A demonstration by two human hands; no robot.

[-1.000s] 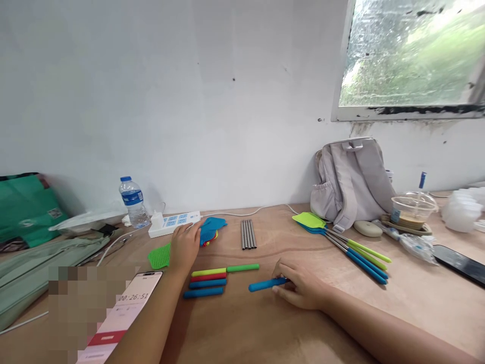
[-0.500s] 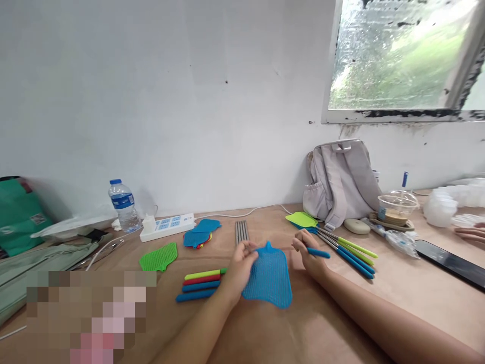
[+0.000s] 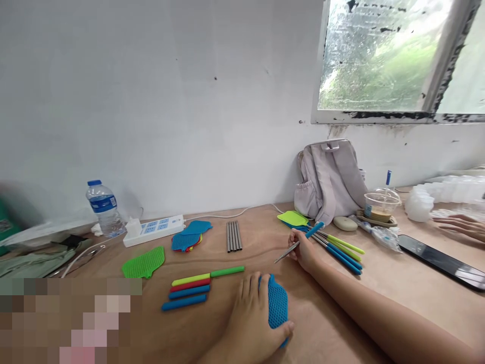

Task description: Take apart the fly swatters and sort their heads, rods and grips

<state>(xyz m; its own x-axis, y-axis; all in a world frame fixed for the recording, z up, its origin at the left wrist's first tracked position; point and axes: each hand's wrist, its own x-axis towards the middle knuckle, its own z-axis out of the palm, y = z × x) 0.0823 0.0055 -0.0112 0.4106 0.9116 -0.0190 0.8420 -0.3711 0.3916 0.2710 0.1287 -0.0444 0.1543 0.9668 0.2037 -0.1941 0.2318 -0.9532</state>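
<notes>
A blue fly swatter head (image 3: pixel 278 306) lies on the table, its mesh partly covered by my left hand (image 3: pixel 254 313). The fingers of that hand are stretched out flat over it, with the thumb at its right edge. My right hand (image 3: pixel 303 253) is closed around a metal rod with a blue handle (image 3: pixel 315 230); the bare metal tip slants down to the left, above the swatter head's neck. Left of my left hand are loose handles: a green one (image 3: pixel 227 271), a yellow one (image 3: pixel 191 279), a red one (image 3: pixel 189 285) and blue ones (image 3: pixel 184 302).
Several metal rods (image 3: pixel 234 236) lie behind. Blue swatter heads (image 3: pixel 185 241), a green head (image 3: pixel 144 263) and a power strip (image 3: pixel 155 228) are leftward. Swatters with handles (image 3: pixel 343 255), a backpack (image 3: pixel 333 177), a phone (image 3: pixel 441 260) and another person's hand (image 3: pixel 460 226) are rightward.
The blue swatter head has gone from being held up in my left hand to lying on the table under it. My right hand has turned the rod, so its metal tip points down-left.
</notes>
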